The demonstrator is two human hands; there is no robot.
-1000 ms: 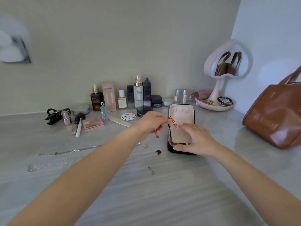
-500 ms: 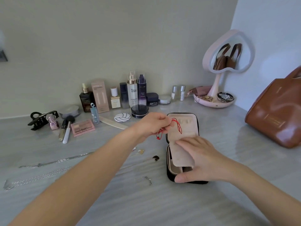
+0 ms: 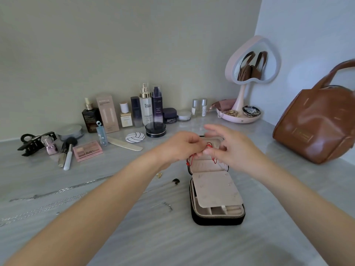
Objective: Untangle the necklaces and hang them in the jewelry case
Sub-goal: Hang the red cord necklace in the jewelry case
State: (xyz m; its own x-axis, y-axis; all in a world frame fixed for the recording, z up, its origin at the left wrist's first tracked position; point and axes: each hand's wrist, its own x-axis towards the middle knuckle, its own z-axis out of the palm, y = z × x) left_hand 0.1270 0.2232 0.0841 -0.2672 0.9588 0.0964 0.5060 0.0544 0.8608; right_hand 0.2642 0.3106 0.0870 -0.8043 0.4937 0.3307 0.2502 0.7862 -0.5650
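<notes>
A black zip jewelry case (image 3: 218, 219) lies open on the grey table, its beige inner flap (image 3: 217, 189) folded down over the lower tray. Over the case's lid my left hand (image 3: 182, 145) pinches a thin red cord necklace (image 3: 210, 145), whose loops dangle on both sides. My right hand (image 3: 230, 148) meets it there, thumb and forefinger pinching the same cord, the other fingers spread. Silver chain necklaces (image 3: 57, 192) lie stretched on the table at the left. A small gold piece (image 3: 159, 175) and a dark pendant (image 3: 175, 181) lie near my left forearm.
Cosmetic bottles and jars (image 3: 146, 106) line the back wall. A makeup palette (image 3: 87, 150), brushes and a black hair clip (image 3: 34, 142) sit at the left. A heart-shaped pink mirror with tray (image 3: 247, 77) stands at the back right, a brown leather bag (image 3: 315, 125) beside it.
My right hand has left the inner flap and risen to the red cord. The flap has dropped flat over the lower tray. The view has tilted down.
</notes>
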